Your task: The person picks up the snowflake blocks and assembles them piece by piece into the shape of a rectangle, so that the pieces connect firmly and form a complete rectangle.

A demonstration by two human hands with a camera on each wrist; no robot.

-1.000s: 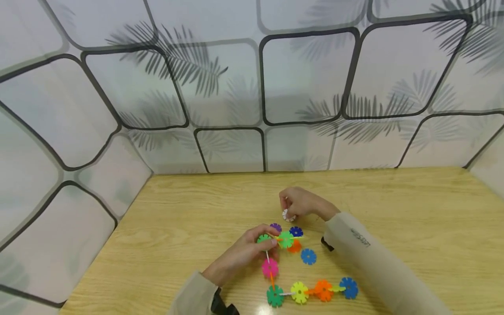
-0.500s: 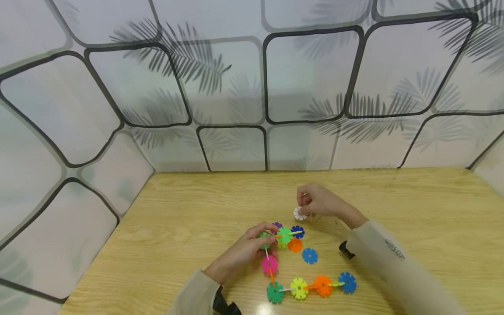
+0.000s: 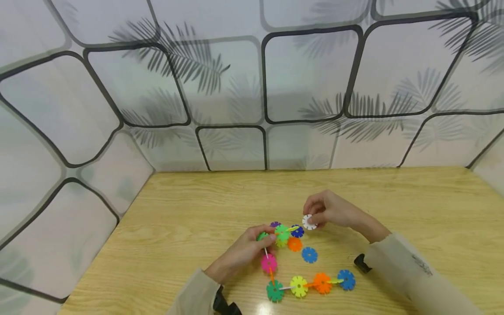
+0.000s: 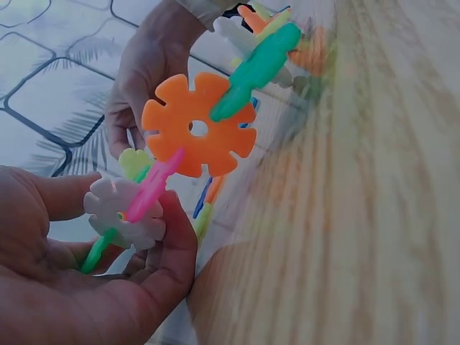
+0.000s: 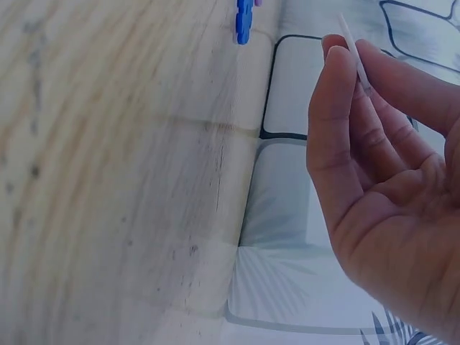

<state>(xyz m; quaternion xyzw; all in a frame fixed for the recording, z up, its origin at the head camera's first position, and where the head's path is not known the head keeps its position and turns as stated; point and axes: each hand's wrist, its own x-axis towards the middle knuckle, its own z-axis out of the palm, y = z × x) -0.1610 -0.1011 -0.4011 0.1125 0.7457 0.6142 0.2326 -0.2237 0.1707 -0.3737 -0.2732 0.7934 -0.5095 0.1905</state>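
Observation:
My left hand (image 3: 248, 251) holds one end of a chain of slotted snowflake discs by a green disc (image 3: 262, 236). A light green disc (image 3: 281, 232) sticks out past its fingertips, with a yellow disc (image 3: 294, 228) edge-on at its right. From this hand the chain runs down through a pink disc (image 3: 269, 263) to a dark green disc (image 3: 274, 291), then right to a blue disc (image 3: 346, 280). My right hand (image 3: 334, 212) pinches a white snowflake disc (image 3: 309, 222) between thumb and fingers, right of the chain's yellow end. The right wrist view shows this white disc (image 5: 354, 54) edge-on.
Loose discs lie on the wooden table (image 3: 204, 205) beside and under the raised chain end: purple (image 3: 275, 224), dark blue (image 3: 298, 231), orange (image 3: 294, 244) and blue (image 3: 309, 255). A patterned backdrop (image 3: 232, 148) stands along the table's back edge.
My right hand has moved right with the white disc, then slightly down toward me. The light green disc and its yellow end have shifted slightly up and left; my left hand keeps its grip.

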